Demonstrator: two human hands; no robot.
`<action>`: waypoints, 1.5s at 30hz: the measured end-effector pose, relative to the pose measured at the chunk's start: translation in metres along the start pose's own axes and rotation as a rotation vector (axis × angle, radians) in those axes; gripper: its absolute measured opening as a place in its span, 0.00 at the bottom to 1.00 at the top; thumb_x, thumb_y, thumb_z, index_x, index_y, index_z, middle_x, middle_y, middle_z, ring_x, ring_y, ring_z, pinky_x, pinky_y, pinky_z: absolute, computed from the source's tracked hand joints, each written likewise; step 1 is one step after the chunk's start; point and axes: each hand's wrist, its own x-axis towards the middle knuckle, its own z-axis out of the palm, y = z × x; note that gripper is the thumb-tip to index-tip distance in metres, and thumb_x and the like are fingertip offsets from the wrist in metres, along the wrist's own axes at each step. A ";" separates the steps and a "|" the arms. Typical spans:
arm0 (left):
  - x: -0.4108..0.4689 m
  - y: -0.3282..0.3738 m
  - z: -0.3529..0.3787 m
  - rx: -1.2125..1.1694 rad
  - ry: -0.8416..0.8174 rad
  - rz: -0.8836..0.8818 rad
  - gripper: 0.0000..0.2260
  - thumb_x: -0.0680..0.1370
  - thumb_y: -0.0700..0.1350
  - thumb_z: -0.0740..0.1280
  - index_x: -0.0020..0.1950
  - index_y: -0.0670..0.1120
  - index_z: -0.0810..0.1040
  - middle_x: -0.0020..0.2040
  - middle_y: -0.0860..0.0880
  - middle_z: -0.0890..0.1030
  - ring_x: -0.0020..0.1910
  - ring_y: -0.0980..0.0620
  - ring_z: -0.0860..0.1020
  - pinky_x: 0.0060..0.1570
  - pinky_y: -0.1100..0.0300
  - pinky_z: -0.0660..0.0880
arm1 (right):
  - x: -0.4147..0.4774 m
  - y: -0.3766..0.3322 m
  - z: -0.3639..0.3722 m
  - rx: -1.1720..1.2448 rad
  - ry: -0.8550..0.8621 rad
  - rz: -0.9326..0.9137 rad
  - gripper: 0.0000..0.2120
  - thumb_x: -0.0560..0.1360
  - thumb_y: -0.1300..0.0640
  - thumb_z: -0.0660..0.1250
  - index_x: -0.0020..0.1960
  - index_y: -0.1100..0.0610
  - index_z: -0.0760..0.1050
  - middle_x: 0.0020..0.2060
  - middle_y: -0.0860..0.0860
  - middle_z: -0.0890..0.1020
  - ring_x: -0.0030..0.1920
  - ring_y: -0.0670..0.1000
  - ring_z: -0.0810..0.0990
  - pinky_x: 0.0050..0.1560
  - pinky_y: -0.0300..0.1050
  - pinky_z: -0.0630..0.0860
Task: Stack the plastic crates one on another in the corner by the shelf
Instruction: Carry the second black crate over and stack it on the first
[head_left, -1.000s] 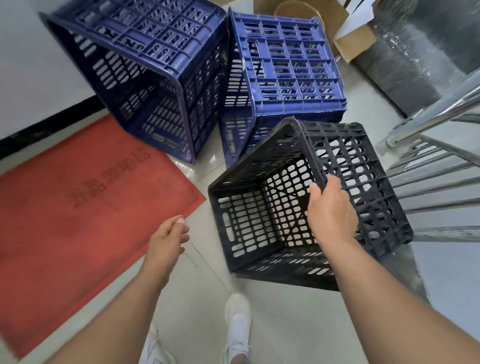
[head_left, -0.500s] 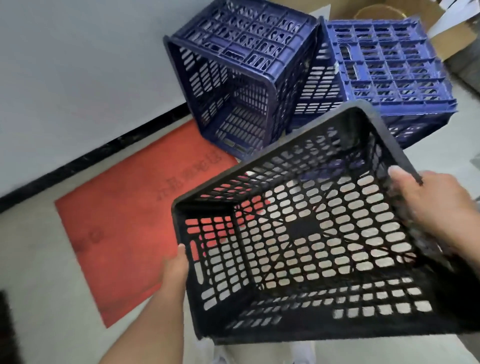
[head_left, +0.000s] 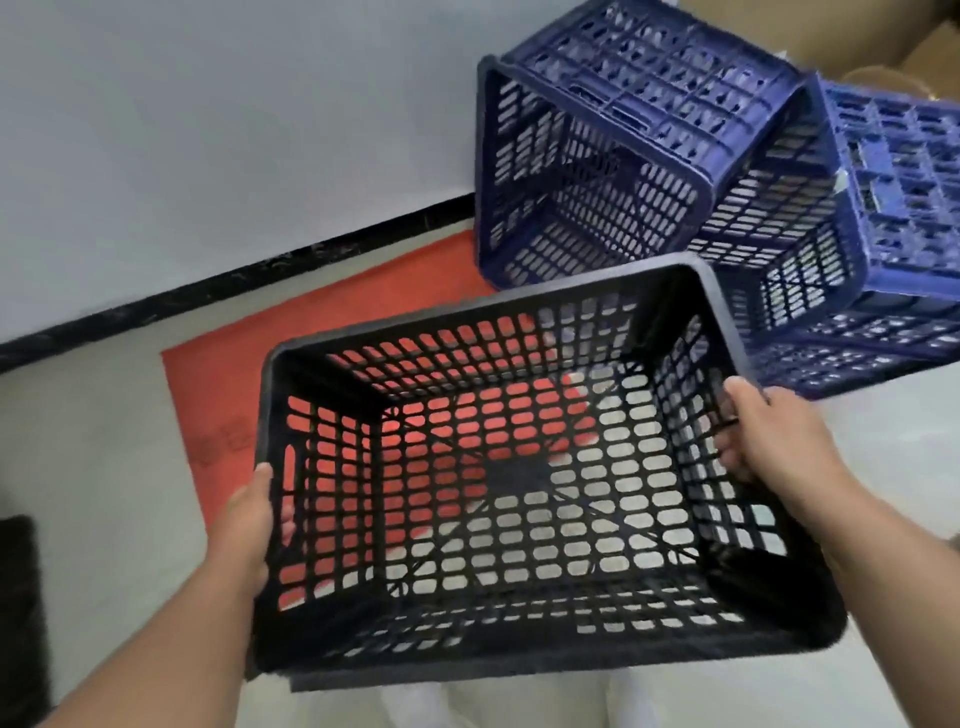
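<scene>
A black slotted plastic crate (head_left: 519, 639) is held in the air in front of me, its open top facing up toward the camera. My left hand (head_left: 247, 519) grips its left wall by the handle slot. My right hand (head_left: 769, 441) holds its right rim, fingers hooked inside. Behind it, at the upper right, a dark blue crate (head_left: 587, 171) lies on its side against the wall, opening toward me. A second blue crate (head_left: 893, 218) lies bottom up, leaning against the first.
A red mat (head_left: 291, 332) lies on the pale tiled floor under the black crate. A white wall with a black skirting strip (head_left: 234, 275) runs across the back. A cardboard box (head_left: 883, 31) stands at the top right. Something dark (head_left: 15, 597) sits at the left edge.
The black crate has come off the floor and turned upright. My left hand, free a second ago, now grips its left wall. The view has swung left.
</scene>
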 end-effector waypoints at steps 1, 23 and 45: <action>0.007 0.005 -0.015 -0.026 0.024 0.016 0.17 0.79 0.57 0.59 0.48 0.44 0.77 0.39 0.42 0.79 0.37 0.43 0.77 0.44 0.47 0.77 | 0.002 -0.012 0.017 0.010 -0.013 -0.013 0.20 0.76 0.46 0.56 0.49 0.64 0.73 0.34 0.60 0.83 0.34 0.61 0.82 0.46 0.60 0.79; 0.204 -0.004 -0.112 -0.233 0.278 -0.018 0.14 0.81 0.47 0.56 0.60 0.41 0.76 0.46 0.48 0.81 0.42 0.54 0.78 0.45 0.55 0.76 | 0.107 -0.138 0.320 -0.189 -0.249 -0.367 0.10 0.76 0.63 0.56 0.54 0.61 0.72 0.50 0.64 0.79 0.50 0.63 0.78 0.48 0.53 0.74; 0.149 0.002 -0.132 -0.329 0.321 -0.003 0.11 0.81 0.48 0.57 0.53 0.45 0.76 0.41 0.48 0.79 0.37 0.52 0.76 0.39 0.53 0.77 | 0.068 -0.172 0.288 0.085 -0.230 -0.275 0.13 0.79 0.57 0.56 0.44 0.57 0.78 0.40 0.59 0.81 0.40 0.57 0.79 0.51 0.55 0.77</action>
